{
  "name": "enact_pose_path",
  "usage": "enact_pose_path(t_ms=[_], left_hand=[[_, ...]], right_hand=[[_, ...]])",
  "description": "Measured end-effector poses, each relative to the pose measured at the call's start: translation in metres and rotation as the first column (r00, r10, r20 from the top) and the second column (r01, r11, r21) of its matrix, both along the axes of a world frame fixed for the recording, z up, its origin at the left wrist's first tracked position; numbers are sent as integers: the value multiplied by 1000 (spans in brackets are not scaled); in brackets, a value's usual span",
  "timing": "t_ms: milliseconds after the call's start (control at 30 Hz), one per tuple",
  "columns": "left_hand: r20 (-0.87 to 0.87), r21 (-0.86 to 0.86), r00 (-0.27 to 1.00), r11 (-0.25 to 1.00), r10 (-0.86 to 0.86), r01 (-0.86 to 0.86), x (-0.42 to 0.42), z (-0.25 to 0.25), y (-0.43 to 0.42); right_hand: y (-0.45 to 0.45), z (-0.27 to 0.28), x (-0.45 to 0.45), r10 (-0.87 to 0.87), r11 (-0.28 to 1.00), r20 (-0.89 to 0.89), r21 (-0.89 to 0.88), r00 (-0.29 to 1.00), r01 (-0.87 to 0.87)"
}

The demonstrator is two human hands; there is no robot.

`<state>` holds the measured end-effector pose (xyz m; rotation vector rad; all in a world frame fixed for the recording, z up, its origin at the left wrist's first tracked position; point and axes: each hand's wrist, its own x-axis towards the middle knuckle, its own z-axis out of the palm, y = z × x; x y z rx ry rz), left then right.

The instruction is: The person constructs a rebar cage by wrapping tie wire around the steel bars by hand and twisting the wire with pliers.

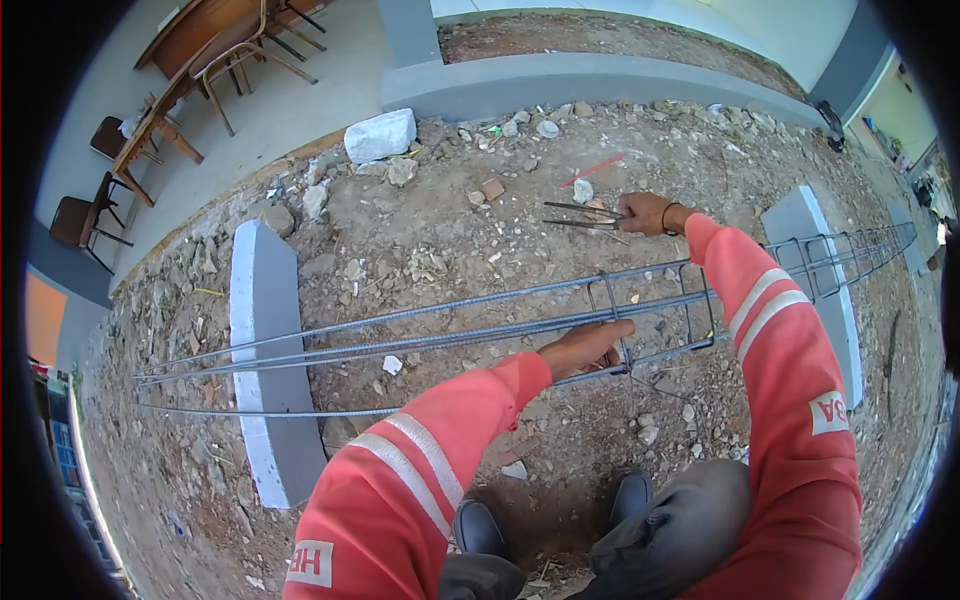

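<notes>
Here's the left hand (585, 348) grasping the rebar cage (450, 338), probably to steady it, concrete blocks (262, 430) propping it seemingly for access, right hand (648, 213) clutching pincers (580, 223).

Right hand (650, 213) has decent elbow room out past the steel bars (500, 331) — mostly low rubble (430, 265) around it. Left hand (590, 347) is way tighter, with bars just beyond it and a stirrup (612, 298) right at the fingertips. Sideways, low sweeps hit the left block (255, 300) or right block (825, 260).
</notes>
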<state>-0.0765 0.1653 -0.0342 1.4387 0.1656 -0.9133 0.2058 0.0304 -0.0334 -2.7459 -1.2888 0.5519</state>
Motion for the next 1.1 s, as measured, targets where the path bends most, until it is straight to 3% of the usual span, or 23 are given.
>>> enact_pose_path(t_ms=[67,200,267,333,400,467,500,533,567,600,633,667,733,833,1033,1100], left_hand=[[-28,-20,999,999,43,-44,-1,1,-2],[-34,-99,997,993,63,-66,0,8,-1],[-24,-97,998,994,53,-55,3,3,-1],[-25,-103,998,993,60,-63,0,2,-4],[24,-23,1000,1000,9,-8,0,16,-2],[66,-64,998,998,8,-4,1,8,0],[80,-61,997,998,1,3,1,6,-1],[93,-57,996,998,-5,11,2,5,-2],[77,-39,997,999,-8,11,5,4,-3],[68,-40,998,999,-11,13,6,5,-3],[50,-40,999,999,-3,5,7,6,-3],[33,-38,999,999,4,-3,6,6,-4],[35,-17,999,999,31,-31,6,6,-6],[-5,-59,1000,998,21,-22,11,-5,-8],[-5,-51,998,996,68,-68,7,0,-8],[-15,-55,998,997,61,-62,7,0,-7]], right_hand=[[2,56,-19,-166,973,-241,120,956,199],[-22,148,-42,-29,956,-228,277,973,94],[-36,209,-77,-16,969,-99,246,995,41],[-64,259,-114,-27,926,-104,373,994,65],[-101,288,-149,13,742,-156,663,988,95],[-135,299,-179,204,395,-355,883,913,255],[-132,297,-205,172,145,-362,929,916,340],[-126,292,-226,155,15,-378,925,913,381],[-121,287,-247,139,-116,-387,908,911,404],[-119,280,-262,449,-93,-484,811,752,577],[-114,271,-277,707,-11,-502,697,498,717],[-105,261,-299,676,-26,-608,546,417,837],[-94,223,-317,657,121,-740,296,147,948],[-69,174,-347,527,270,-825,-64,-203,961],[-92,73,-428,287,429,-752,-453,-593,782],[-117,31,-444,190,431,-803,-449,-565,782]])
